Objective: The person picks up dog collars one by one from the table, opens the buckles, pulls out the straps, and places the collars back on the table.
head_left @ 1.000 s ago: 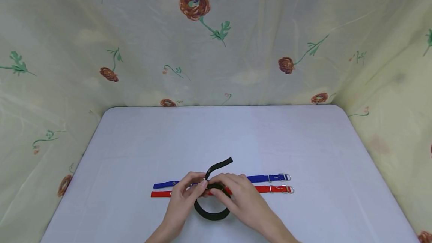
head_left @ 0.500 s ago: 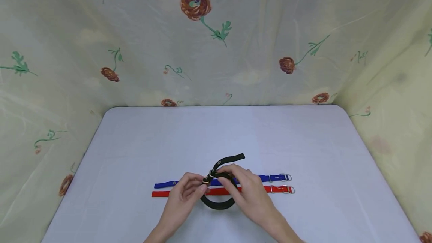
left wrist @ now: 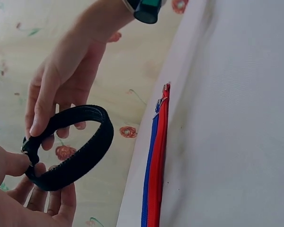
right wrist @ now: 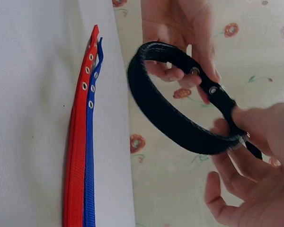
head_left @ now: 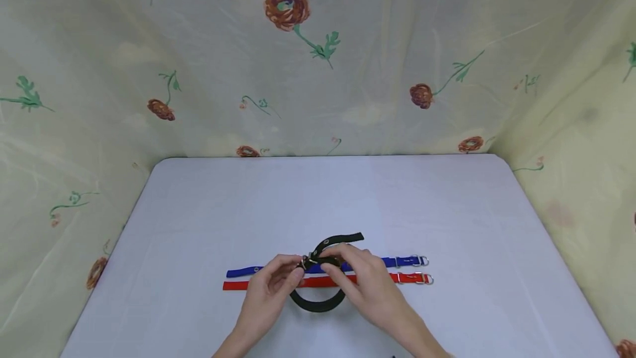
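A black dog collar [head_left: 318, 306], bent into a loop, is held up between both hands. Its free end [head_left: 345, 237], with metal eyelets, sticks out past the buckle [head_left: 309, 259] toward the far right. My left hand [head_left: 268, 291] pinches the collar by the buckle with thumb and fingers. On the other side of the buckle, my right hand [head_left: 372, 291] pinches the band. In the right wrist view the looped band [right wrist: 161, 109] shows eyelets; fingers partly cover the buckle. Behind the hands lie a blue collar [head_left: 397, 262] and a red collar [head_left: 318, 281], stretched out flat.
The collars lie side by side on a white table [head_left: 318, 198], their metal rings [head_left: 425, 279] at the right end. Floral curtains [head_left: 348, 70] hang behind the table and along both sides. A wrist camera [left wrist: 147, 10] shows on the right wrist.
The black collar has shifted slightly right and farther from me, and its buckle has come into sight between the hands. Its free end now points more to the right. The blue and red collars stay put.
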Motion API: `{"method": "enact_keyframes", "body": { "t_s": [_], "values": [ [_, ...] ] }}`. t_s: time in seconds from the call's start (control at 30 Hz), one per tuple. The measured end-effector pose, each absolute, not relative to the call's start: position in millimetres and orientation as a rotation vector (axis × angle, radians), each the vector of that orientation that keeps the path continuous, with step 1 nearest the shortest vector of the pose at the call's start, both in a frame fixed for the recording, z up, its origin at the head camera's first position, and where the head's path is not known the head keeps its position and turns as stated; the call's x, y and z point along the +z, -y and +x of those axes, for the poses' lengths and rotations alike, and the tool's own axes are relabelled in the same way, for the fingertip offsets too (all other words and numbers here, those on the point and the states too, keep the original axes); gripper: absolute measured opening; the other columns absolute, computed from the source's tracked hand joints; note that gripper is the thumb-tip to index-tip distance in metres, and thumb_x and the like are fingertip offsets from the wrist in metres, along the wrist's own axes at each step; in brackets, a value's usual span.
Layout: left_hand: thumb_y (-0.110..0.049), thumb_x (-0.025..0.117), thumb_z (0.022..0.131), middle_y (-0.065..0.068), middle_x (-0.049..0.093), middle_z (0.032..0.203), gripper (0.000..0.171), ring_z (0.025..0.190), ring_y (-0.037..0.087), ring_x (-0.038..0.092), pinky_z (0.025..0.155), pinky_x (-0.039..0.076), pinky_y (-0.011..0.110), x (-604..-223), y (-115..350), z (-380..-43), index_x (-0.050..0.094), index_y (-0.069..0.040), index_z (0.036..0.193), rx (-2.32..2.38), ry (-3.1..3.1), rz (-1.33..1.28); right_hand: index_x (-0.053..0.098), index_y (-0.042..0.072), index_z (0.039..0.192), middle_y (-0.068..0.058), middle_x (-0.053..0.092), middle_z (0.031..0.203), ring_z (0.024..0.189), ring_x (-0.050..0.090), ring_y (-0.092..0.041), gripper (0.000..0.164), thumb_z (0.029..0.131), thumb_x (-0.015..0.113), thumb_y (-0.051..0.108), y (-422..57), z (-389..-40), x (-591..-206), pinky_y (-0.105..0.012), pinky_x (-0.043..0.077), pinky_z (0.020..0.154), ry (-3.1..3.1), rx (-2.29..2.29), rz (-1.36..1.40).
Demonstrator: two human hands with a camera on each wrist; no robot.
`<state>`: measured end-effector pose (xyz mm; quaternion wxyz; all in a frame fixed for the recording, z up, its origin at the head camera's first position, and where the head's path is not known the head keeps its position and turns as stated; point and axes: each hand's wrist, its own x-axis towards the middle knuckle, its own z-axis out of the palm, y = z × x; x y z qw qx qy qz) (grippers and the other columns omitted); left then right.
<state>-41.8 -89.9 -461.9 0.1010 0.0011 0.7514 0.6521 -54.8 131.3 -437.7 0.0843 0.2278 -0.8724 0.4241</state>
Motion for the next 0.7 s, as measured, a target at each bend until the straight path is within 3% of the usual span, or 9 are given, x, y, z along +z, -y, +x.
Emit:
{"method": "enact_keyframes", "body": {
  "t_s": [0.23, 0.47, 0.7],
  "values": [
    [-0.024, 0.069, 0.107, 0.021, 0.072, 0.130, 0.028, 0.118, 0.037, 0.072, 0.100, 0.059, 0.017, -459.6, 90.4, -41.3, 0.071, -0.014, 0.133, 1.916, -2.230, 0.016, 0.071, 0.023, 0.122, 0.012, 0.079, 0.115, 0.101, 0.073, -0.005, 0.020, 0.102, 0.075, 0.021, -131.4, -55.9, -437.5, -0.030, 0.063, 0.088, 2.564, 1.275, 0.526],
    [-0.024, 0.068, 0.108, 0.024, 0.071, 0.119, 0.027, 0.106, 0.029, 0.075, 0.095, 0.059, 0.015, -459.0, 90.8, -41.7, 0.070, -0.015, 0.134, 1.928, -2.200, -0.002, 0.071, 0.021, 0.122, 0.009, 0.080, 0.113, 0.098, 0.073, -0.006, 0.021, 0.102, 0.076, 0.016, -128.8, -56.3, -440.4, -0.027, 0.062, 0.082, 2.529, 1.306, 0.436],
    [-0.023, 0.069, 0.106, 0.023, 0.072, 0.118, 0.028, 0.104, 0.028, 0.076, 0.095, 0.059, 0.017, -458.6, 90.9, -43.4, 0.068, -0.013, 0.133, 1.937, -2.164, -0.007, 0.071, 0.020, 0.122, 0.009, 0.080, 0.116, 0.101, 0.074, -0.007, 0.022, 0.101, 0.076, 0.016, -128.9, -56.7, -438.5, -0.024, 0.062, 0.084, 2.524, 1.312, 0.481]
  ]
}}
